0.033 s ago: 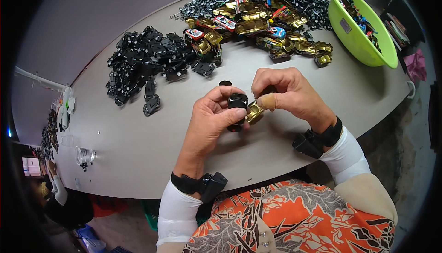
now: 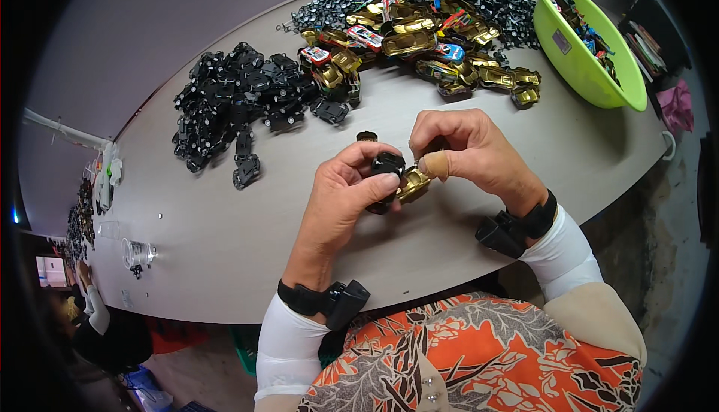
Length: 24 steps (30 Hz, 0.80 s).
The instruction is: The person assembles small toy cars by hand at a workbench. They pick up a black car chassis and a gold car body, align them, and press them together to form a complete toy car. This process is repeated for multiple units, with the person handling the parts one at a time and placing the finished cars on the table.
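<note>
Chassis heap point(image 2: 240, 105) beyond hands point(image 2: 404, 172)

A single head-worn fisheye camera looks steeply down from above the person's own chest onto a grey table point(image 2: 225, 262), facing forward across it toward the far edge. The view sits close: the left hand point(image 2: 348, 191) and right hand point(image 2: 468, 150) fill the centre, forearms entering from the lower edge above a patterned orange shirt point(image 2: 479, 359). Straight table edges bow toward the dark rim of the lens. Farther off, near the top of the frame, lie a heap of black parts point(image 2: 240, 97), a pile of gold toy cars point(image 2: 419, 37) and a green bowl point(image 2: 580, 67) at upper right. No second view is present for overlap.
</note>
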### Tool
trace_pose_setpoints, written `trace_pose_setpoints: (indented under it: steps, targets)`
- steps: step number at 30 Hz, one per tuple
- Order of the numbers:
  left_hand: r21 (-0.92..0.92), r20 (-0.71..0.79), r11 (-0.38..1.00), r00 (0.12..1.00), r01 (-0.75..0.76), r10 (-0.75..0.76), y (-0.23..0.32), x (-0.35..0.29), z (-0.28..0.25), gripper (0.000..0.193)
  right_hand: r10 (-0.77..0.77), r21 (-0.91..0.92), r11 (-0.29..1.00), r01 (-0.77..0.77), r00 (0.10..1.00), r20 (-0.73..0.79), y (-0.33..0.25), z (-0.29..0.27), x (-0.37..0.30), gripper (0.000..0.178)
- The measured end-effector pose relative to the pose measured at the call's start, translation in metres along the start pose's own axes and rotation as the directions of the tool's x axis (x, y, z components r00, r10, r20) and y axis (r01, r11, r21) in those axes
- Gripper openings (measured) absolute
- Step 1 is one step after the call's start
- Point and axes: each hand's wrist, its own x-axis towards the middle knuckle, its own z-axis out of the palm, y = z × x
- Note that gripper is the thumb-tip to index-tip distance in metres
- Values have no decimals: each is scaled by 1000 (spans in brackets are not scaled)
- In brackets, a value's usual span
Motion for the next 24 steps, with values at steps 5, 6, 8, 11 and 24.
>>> trace_pose_setpoints:
  steps: [5, 6, 8, 11, 24]
  targets:
    - [23, 43, 996, 995, 86, -87, 2, -2, 0, 23, 89, 34, 996, -88, 996, -21, 2, 3, 0, 9]
    - [53, 63, 993, 992, 103, -106, 2, -2, 0, 23, 98, 33, 995, -98, 995, -13, 3, 3, 0, 9]
    - [100, 76, 989, 990, 113, -121, 3, -4, 1, 23, 138, 6, 990, -138, 990, 21, 4, 2, 0, 10]
    - [140, 62, 985, 992, 98, -108, 3, -5, 3, 23, 255, -43, 967, -253, 966, 48, -1, 2, 0, 11]
    - [295, -40, 953, 998, 66, -56, -3, -14, 7, 20, -59, -549, 835, 38, 998, -19, 17, 21, -4, 7]
